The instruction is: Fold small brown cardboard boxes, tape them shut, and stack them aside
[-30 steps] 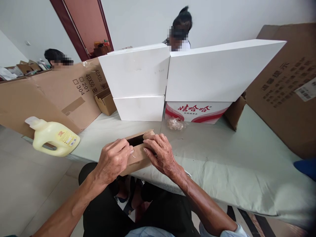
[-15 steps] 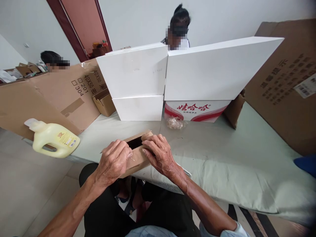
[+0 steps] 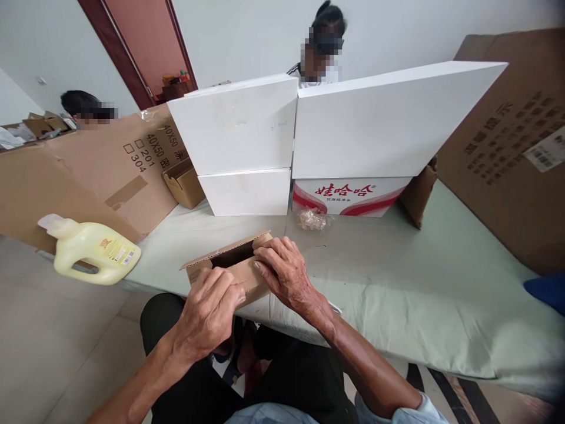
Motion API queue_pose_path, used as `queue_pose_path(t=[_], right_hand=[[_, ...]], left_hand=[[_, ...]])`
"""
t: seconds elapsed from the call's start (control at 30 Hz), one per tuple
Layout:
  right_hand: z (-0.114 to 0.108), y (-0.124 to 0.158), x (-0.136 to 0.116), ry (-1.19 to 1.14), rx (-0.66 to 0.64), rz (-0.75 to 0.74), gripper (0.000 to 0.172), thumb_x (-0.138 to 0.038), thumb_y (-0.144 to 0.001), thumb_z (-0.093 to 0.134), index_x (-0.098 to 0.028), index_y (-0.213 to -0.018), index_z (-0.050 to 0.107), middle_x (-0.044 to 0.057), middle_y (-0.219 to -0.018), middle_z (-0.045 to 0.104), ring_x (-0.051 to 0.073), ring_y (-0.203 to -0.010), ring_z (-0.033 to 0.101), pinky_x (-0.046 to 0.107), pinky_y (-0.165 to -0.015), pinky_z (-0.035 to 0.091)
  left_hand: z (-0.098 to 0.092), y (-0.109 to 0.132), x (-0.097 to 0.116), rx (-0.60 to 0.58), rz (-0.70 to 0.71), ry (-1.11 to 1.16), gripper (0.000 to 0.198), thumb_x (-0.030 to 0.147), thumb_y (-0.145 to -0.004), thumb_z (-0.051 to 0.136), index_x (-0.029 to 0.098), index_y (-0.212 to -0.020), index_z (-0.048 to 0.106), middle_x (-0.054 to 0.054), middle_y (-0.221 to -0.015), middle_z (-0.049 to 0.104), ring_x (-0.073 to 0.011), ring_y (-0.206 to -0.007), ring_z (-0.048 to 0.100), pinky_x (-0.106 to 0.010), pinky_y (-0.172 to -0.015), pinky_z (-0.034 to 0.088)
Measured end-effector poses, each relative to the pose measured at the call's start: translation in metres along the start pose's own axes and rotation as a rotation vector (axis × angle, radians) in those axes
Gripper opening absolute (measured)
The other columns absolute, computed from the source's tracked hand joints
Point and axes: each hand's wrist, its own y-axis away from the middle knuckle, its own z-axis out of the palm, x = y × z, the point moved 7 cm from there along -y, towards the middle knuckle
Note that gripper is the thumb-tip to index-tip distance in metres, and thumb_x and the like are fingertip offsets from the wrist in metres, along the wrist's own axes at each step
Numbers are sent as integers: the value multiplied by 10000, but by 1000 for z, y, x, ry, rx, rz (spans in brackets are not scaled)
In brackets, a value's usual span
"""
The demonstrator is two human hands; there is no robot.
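A small brown cardboard box (image 3: 249,277) stands tilted near the front edge of the covered surface, its top slot uncovered and dark inside. My right hand (image 3: 285,268) grips the box's right end, fingers bent over the rim and thumb on the near wall. Against the near left side of the box is my left hand (image 3: 214,306), fingers closed in a pinch. Whatever lies between those fingertips is hidden by the hand. Part of a thin white item (image 3: 334,307) shows beside my right wrist.
A yellow detergent jug (image 3: 99,250) lies at left. Crumpled clear plastic (image 3: 313,218) rests before a red-and-white carton (image 3: 348,197). White boxes (image 3: 247,126) and large cardboard sheets (image 3: 88,171) wall off the back. Two people are behind them. A blue item (image 3: 545,293) sits far right.
My left hand has moved down and slightly right from the box's left end, so its far left corner now shows. My right hand keeps its grip. The view has shifted slightly.
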Motion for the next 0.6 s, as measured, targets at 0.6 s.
queue_pose_path(t=[0.6], right_hand=[[13,-17,-10,210,12,39,226,-259,-1177,545,-232,-1006,691,67,-989,692,245,-904,512,400,-791,355]], left_hand=[[-3,20,-21,-11,-409,664,209,124,-1093,521,257,-933,546,-22,-852,602,-200,-834,631,-335,-745,509]])
